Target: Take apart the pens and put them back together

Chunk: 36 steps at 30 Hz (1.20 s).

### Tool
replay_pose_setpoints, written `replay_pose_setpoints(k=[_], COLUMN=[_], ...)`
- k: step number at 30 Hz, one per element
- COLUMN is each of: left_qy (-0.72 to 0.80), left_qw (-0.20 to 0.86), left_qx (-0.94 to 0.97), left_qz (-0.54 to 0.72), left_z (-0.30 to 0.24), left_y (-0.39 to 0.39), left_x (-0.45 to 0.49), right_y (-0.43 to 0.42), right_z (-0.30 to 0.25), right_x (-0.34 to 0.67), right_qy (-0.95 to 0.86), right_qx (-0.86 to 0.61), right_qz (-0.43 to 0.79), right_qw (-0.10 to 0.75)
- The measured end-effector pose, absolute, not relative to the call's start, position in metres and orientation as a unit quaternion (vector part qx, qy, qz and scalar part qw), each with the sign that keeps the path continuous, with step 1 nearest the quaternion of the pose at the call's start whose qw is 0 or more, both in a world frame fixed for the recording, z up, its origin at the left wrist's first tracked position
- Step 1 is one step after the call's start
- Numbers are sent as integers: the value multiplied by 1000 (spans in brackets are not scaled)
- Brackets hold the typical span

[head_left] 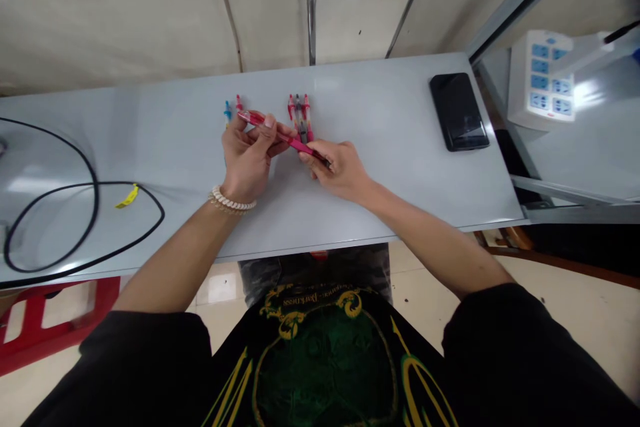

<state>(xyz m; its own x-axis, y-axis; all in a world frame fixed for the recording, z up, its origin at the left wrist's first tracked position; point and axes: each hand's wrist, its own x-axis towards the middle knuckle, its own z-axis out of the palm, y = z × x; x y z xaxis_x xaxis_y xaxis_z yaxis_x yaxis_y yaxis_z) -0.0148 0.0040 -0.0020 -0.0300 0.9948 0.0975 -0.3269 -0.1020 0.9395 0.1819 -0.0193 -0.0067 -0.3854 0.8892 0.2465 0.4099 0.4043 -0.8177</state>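
Pink pen [299, 145] slants between both hands, over grey table [400, 193]. Left hand [250, 157] pinches its far-left part, thumb on top; right hand [337, 170] grips opposite end, fingers curled. Pen cluster [307, 110] lies just beyond; blue-topped pen [227, 109] beyond left hand, partly hidden.

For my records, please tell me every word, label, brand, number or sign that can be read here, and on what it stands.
"Darkness", on the black shirt; the word before it is blurred, perhaps "Elegance".
Yellow tag on the black cable: too small to read.
Power strip: small marks, too blurred to read.
Held red pen: no readable print.
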Motion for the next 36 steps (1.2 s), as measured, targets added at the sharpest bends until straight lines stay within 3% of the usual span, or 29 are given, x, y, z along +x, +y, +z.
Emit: replay_pose_setpoints(k=[8,17,26,36], left_qy=[367,380,385,317], left_qw=[589,649,681,711], left_qx=[424,309,209,210], left_qz=[582,582,587,591], left_z=[4,28,61,52], left_y=[3,10,-1,-2], left_x=[-14,-29,-29,-43], right_y=[-21,-19,-16,-14], right_z=[-5,-9,-24,-27], right_x=[178,178,178,179], right_qy=[-770,-770,-832,-841], right_qx=[-419,-384,-340,-337], right_qz=[377,286,192,155], right_qw=[298,422,395,394])
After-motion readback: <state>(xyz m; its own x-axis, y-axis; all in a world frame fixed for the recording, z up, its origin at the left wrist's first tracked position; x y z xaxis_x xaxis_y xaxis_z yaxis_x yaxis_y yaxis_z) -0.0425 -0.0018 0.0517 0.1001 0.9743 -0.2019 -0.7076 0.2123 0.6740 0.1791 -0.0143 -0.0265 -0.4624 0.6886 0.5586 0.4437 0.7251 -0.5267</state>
